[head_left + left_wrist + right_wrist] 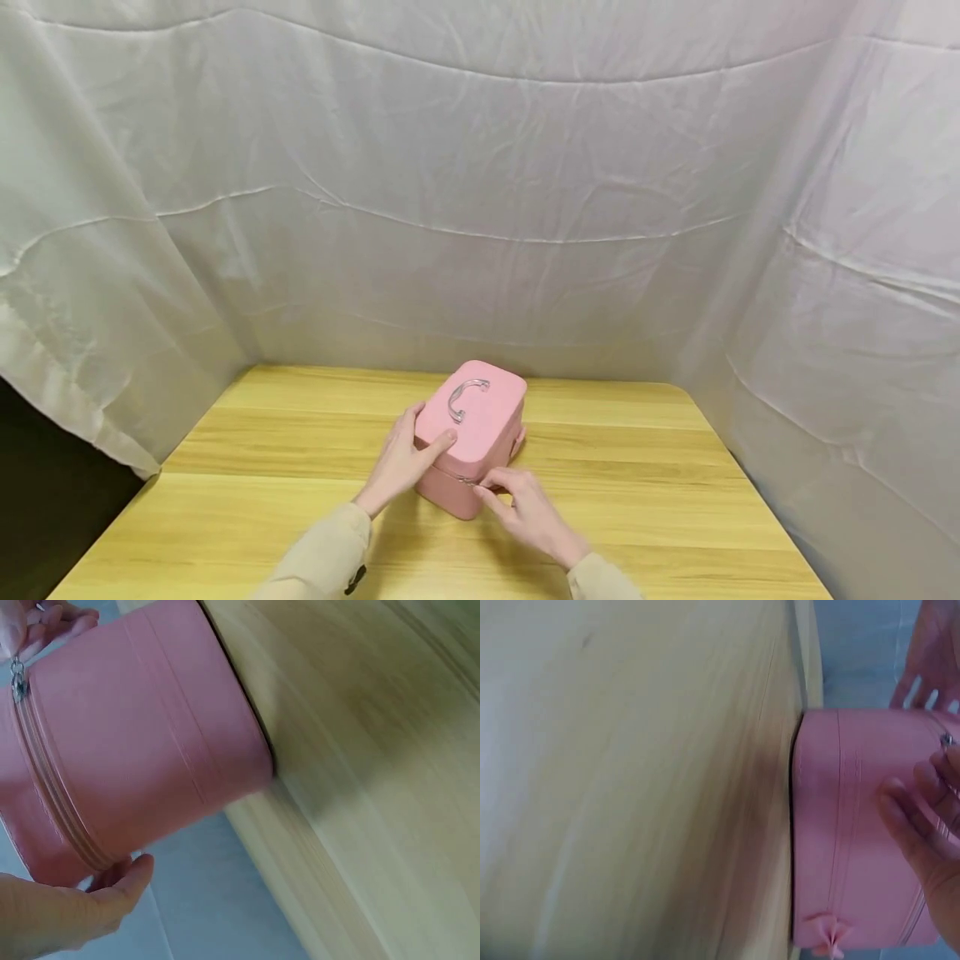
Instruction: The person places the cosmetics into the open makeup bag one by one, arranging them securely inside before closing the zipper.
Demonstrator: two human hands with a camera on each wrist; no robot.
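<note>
A pink vanity case (pixel 489 417) stands on the table at a slant, its lid down. On the lid is a silvery curved handle (pixel 454 403). My left hand (pixel 405 460) grips the lid's left side, thumb on top and fingers down the side. At the near corner, my right hand (pixel 528 510) pinches the zipper pull (pixel 18 673) between thumb and index finger. The zipper (pixel 56 791) runs round the case below the lid, and its far side is hidden. A small pink bow (pixel 828 935) sits low on one side of the case.
The wooden table (pixel 637 467) extends on both sides of the case. Pale grey cloth (pixel 480 167) hangs behind the table and along both sides. A dark area (pixel 52 483) shows beyond the left edge.
</note>
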